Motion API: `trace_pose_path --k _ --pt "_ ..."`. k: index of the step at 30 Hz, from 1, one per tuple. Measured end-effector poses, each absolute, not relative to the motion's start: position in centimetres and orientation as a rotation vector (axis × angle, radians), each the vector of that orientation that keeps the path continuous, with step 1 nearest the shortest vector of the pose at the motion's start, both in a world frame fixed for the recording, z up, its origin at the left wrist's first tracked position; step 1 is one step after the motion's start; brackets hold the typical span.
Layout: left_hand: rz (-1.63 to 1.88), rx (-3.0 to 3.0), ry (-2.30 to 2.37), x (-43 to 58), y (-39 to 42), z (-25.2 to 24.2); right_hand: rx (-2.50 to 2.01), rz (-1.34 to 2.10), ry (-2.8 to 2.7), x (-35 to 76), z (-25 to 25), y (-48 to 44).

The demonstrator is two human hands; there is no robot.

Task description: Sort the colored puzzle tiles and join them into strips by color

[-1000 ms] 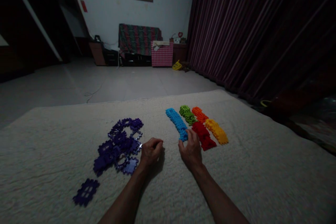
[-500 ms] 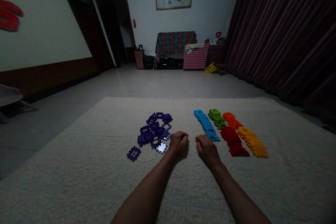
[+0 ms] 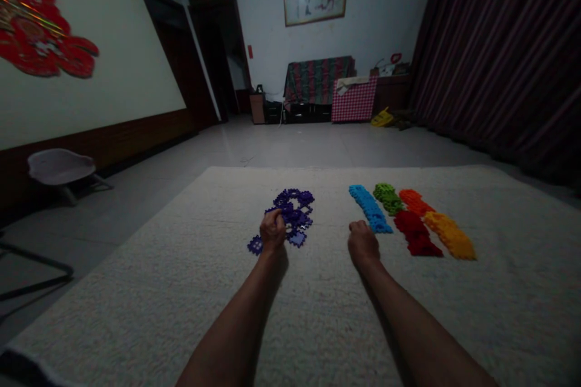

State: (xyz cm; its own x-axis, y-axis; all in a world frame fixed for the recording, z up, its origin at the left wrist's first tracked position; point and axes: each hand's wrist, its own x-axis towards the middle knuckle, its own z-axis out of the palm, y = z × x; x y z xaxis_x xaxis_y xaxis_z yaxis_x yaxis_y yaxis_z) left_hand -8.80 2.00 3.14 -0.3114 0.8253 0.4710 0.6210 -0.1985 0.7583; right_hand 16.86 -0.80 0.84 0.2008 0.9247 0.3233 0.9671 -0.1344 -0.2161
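A loose pile of purple interlocking plastic pieces (image 3: 297,217), square with toothed edges, lies on the pale mat (image 3: 318,302). My left hand (image 3: 273,230) is over the pile's near left side, fingers curled together; whatever they may hold is hidden. One purple piece (image 3: 255,245) lies flat just left of that hand. My right hand (image 3: 363,242) rests low by the near end of a row of blue pieces (image 3: 370,208), closed, with its fingertips turned away from view. I cannot make out anything in it.
Right of the blue row lie grouped green pieces (image 3: 388,198), orange pieces (image 3: 415,201), red pieces (image 3: 416,234) and yellow pieces (image 3: 450,236). A pale chair (image 3: 61,168) stands on the floor to the left. A dark curtain (image 3: 490,54) hangs at the right.
My left hand has moved left, from the pile's right edge onto its near side. My right hand stays close to the blue row. The whole view has turned a little left.
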Motion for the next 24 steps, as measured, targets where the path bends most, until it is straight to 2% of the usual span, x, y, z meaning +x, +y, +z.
trace_pose_path --k 4,7,11,15,24 --pt "1.432 1.608 2.114 -13.3 1.2 2.7 -2.116 -0.159 -1.597 11.8 0.7 -1.3" --pt "1.242 1.604 2.242 -14.9 0.5 2.1 -1.881 0.020 -1.634 7.7 0.7 -1.5" --pt "1.017 1.612 2.339 -15.2 0.4 1.6 -1.800 0.217 -1.795 4.3 0.7 -1.7" --pt "0.981 1.723 2.258 -14.0 1.8 1.3 -1.756 0.227 -1.996 3.4 0.7 -2.0" --pt "1.083 1.875 1.959 -9.4 5.0 0.4 -1.624 0.062 -1.911 4.3 -0.2 -1.0"
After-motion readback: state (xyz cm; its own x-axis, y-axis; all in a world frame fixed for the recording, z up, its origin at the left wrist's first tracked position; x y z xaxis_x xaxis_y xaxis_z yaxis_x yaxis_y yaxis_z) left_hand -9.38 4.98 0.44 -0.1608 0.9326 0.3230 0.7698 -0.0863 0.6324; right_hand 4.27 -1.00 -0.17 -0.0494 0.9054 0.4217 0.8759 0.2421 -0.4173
